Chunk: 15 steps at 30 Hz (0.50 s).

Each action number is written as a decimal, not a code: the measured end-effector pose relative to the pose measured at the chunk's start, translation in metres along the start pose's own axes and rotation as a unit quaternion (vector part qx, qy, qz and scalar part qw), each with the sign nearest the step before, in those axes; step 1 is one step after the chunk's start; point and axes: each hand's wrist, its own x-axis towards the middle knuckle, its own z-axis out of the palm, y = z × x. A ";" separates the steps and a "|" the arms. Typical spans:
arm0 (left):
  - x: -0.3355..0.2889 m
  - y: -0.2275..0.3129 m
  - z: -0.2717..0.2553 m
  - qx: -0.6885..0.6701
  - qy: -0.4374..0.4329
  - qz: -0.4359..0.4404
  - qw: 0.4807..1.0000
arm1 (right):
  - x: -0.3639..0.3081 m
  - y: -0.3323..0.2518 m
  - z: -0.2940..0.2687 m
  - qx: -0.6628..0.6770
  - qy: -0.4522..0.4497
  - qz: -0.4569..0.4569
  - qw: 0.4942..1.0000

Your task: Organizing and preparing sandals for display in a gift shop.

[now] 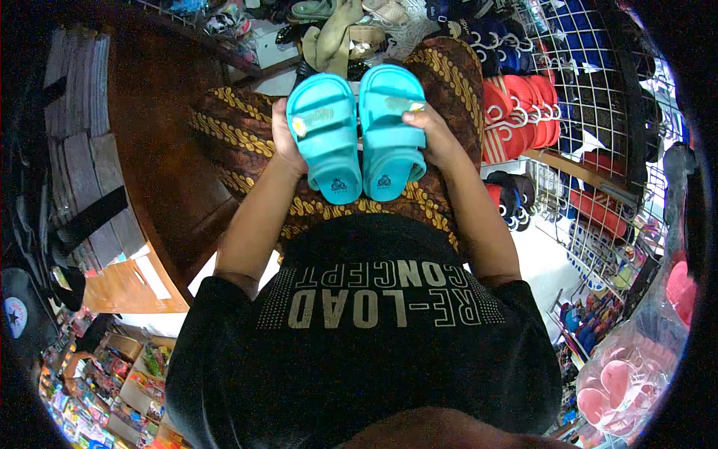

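Note:
A pair of turquoise sandals is held side by side above my lap, toes pointing away from me. My left hand (288, 138) grips the left sandal (323, 138) by its outer edge, fingers partly hidden beneath it. Around the outer side of the right sandal (391, 135) my right hand (431, 133) is closed, thumb resting on the strap by a small white-and-yellow flower. A similar flower sits on the left sandal's strap. Both have two broad straps across the foot, a heel strap, and a dark printed mark on the insole.
Beyond my patterned brown cloth (235, 135), more footwear (325, 45) lies heaped. Red slippers (520, 112) hang on a wire rack (591, 90) at the right. A brown wooden cabinet (161, 142) stands at the left. Pink sandals in clear plastic (617, 382) are at lower right.

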 end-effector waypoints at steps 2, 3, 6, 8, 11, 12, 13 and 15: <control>0.001 -0.001 0.003 0.028 0.017 -0.002 0.999 | -0.002 -0.003 0.002 0.009 -0.009 -0.003 1.000; 0.001 -0.004 0.004 0.034 0.004 -0.009 0.999 | -0.003 -0.004 0.003 -0.003 0.000 0.005 1.000; 0.006 -0.009 0.007 0.018 -0.084 0.008 0.996 | -0.008 -0.005 0.006 -0.066 -0.021 -0.005 0.998; 0.010 -0.011 0.008 0.020 -0.060 0.049 0.997 | -0.010 -0.005 0.005 -0.105 -0.014 0.002 0.994; 0.012 -0.014 0.008 -0.044 -0.160 0.022 0.986 | -0.012 -0.003 0.006 -0.146 -0.052 0.006 0.988; 0.012 -0.013 0.007 -0.039 -0.177 0.006 0.983 | -0.013 -0.002 0.008 -0.166 -0.029 -0.030 0.985; 0.011 -0.012 0.008 -0.032 -0.192 -0.006 0.981 | -0.014 -0.002 0.010 -0.184 -0.007 -0.070 0.980; 0.010 -0.010 0.007 -0.013 -0.207 -0.016 0.978 | -0.016 -0.003 0.012 -0.264 0.072 -0.126 0.954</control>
